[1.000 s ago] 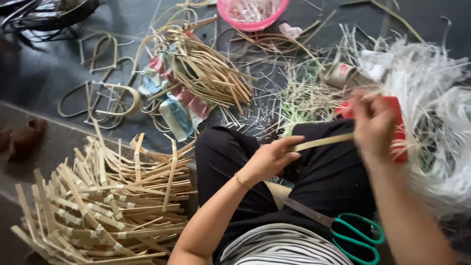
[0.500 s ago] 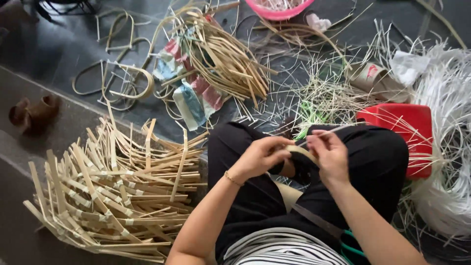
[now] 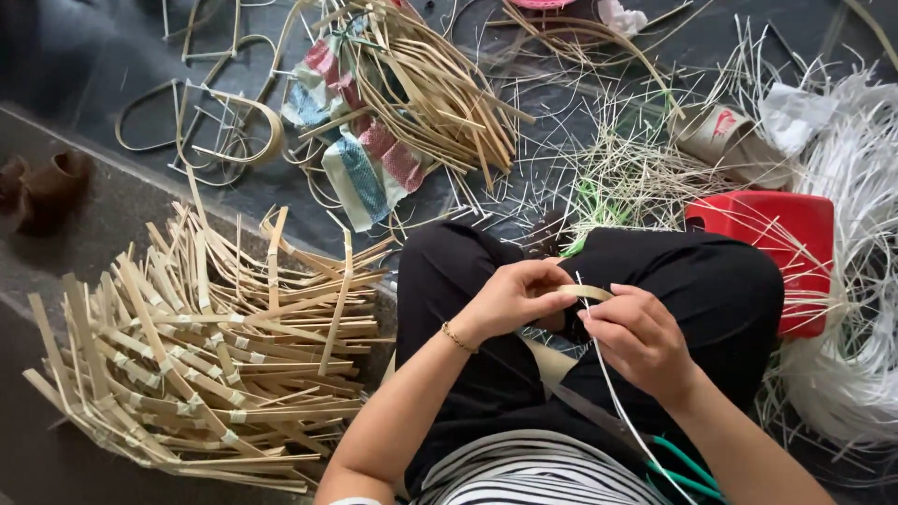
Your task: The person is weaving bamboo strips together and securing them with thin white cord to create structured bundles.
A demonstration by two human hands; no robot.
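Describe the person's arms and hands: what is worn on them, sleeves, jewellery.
Both forearms are bare, with no gloves on either hand. The left hand has a thin gold-coloured bracelet at its wrist. The right hand shows no ring, watch or band in this view. A black-and-white striped top shows below; any sleeves end out of frame.

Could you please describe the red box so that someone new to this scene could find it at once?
Start at the person's black-trousered lap. Just beside the knee on the right hand's side sits the red box, against white strands. It is the only solid red block among pale strips.
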